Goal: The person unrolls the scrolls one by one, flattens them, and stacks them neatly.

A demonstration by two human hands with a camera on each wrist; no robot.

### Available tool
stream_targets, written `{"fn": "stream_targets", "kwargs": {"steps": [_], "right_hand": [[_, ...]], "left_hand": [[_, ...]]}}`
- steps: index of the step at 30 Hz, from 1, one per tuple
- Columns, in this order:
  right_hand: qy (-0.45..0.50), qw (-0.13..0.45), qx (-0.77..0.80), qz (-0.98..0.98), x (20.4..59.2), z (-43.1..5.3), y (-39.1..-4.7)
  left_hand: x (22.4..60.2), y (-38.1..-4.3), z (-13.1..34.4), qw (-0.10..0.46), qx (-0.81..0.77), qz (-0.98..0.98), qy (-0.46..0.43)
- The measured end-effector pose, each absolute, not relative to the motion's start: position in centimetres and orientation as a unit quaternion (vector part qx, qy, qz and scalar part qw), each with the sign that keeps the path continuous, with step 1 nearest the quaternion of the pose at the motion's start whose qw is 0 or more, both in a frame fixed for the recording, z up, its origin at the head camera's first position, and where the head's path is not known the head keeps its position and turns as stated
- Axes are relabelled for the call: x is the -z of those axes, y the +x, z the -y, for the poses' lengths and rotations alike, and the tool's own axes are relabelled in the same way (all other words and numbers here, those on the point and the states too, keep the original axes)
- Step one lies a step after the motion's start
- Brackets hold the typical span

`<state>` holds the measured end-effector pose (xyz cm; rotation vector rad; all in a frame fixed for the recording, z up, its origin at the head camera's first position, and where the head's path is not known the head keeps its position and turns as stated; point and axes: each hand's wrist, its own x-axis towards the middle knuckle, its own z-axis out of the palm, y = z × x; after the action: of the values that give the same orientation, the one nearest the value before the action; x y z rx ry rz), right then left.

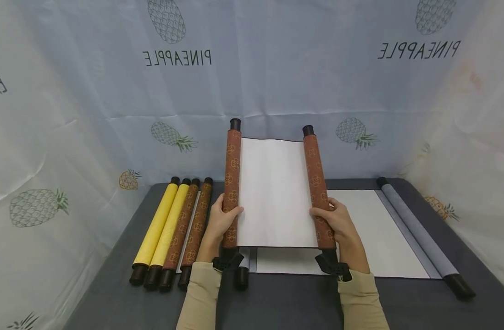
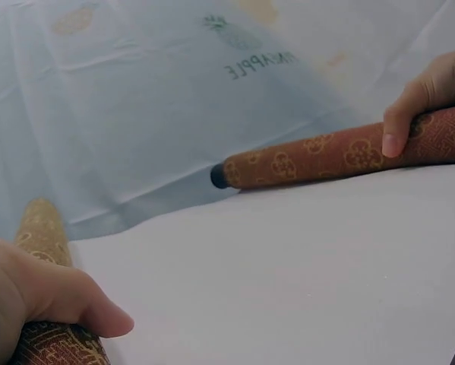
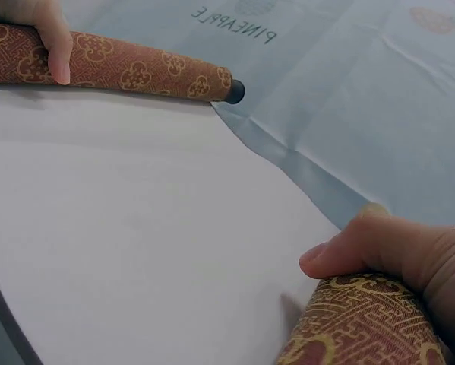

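Observation:
A scroll with reddish-brown, gold-flowered rolls is held up, partly unrolled, over the table. My left hand (image 1: 222, 219) grips its left roll (image 1: 233, 169), thumb across the front. Around the right roll (image 1: 316, 176) my right hand (image 1: 336, 218) is curled, its thumb also on the front. Between the rolls stretches blank white paper (image 1: 276, 192). Black knobs cap the roll ends. In the left wrist view the left thumb (image 2: 98, 308) lies over the roll beside the paper; the right wrist view has the right thumb (image 3: 356, 247) on the other roll.
Behind and below the held scroll, a grey scroll (image 1: 421, 229) lies unrolled on the dark table (image 1: 285, 302), its left part covered. At the left lie two yellow scrolls (image 1: 157, 224) and two brown patterned scrolls (image 1: 197, 222) side by side. A pineapple-print curtain (image 1: 272, 68) surrounds the table.

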<state>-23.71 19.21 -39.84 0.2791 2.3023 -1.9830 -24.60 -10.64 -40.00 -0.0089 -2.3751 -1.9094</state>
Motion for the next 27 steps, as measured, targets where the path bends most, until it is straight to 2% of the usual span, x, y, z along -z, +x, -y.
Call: {"fn": "stream_targets", "kwargs": {"steps": [11,27], "right_hand": [[0.041,0.069,0.597,-0.798,39.3,-19.8,-23.3],[0.105,0.058,0.64,-0.759,38.8,-20.0,-23.4]], "left_hand": [[39.9,-24.6,11.2,0.066,0.607,0.792,-0.014],[39.1,-23.9,11.9,-0.01,0.608,0.794,-0.018]]}}
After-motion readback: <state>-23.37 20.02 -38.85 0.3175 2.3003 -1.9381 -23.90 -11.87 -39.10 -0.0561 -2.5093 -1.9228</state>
